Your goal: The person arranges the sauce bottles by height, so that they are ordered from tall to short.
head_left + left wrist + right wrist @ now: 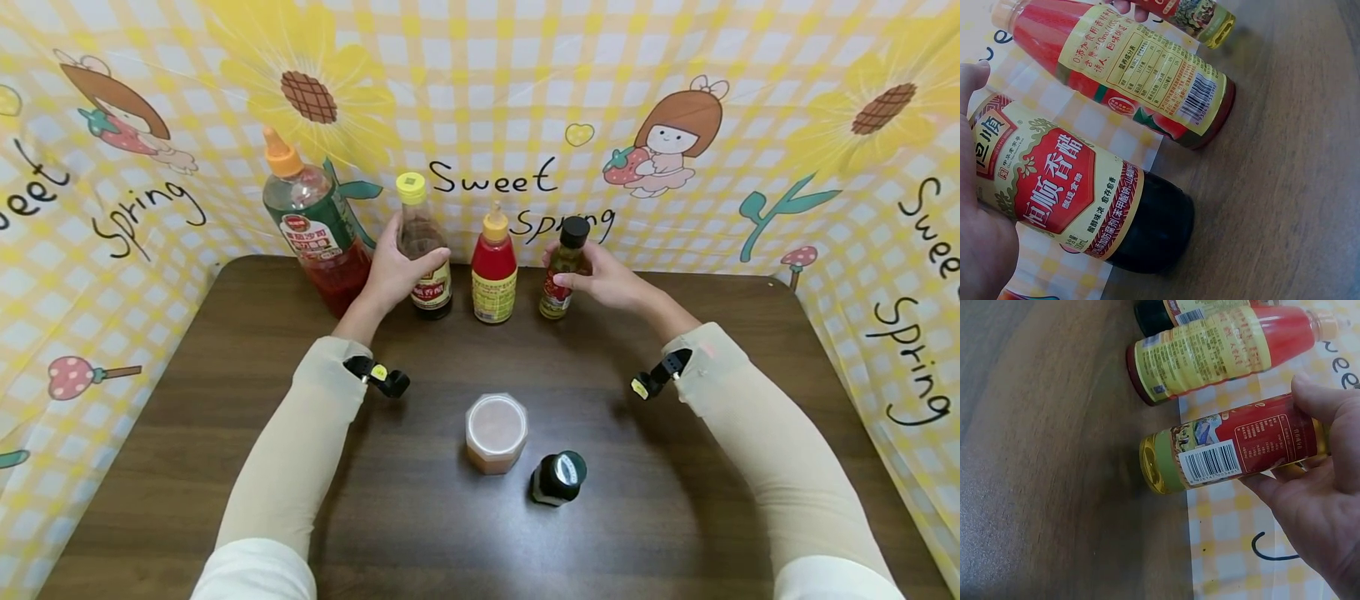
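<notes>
With thumb and fingers around its upper part, my left hand [397, 271] grips a dark vinegar bottle [433, 292] with a yellow cap. The vinegar label [1054, 181] faces the left wrist camera. My right hand [600, 275] holds a small oil bottle [556, 292] that has a black cap and a red label. In the right wrist view, yellow oil shows at the base of that oil bottle [1197, 450]. Between the hands a red ketchup bottle [494, 275] stands upright, touched by neither. Some fingers of both hands are hidden behind the bottles.
A large sauce bottle [318, 242] with an orange nozzle stands left of the left hand. Nearer the front are a lidded jar [497, 433] with pinkish contents and a small dark jar [558, 478]. A patterned cloth [480, 100] hangs behind the brown table [247, 400].
</notes>
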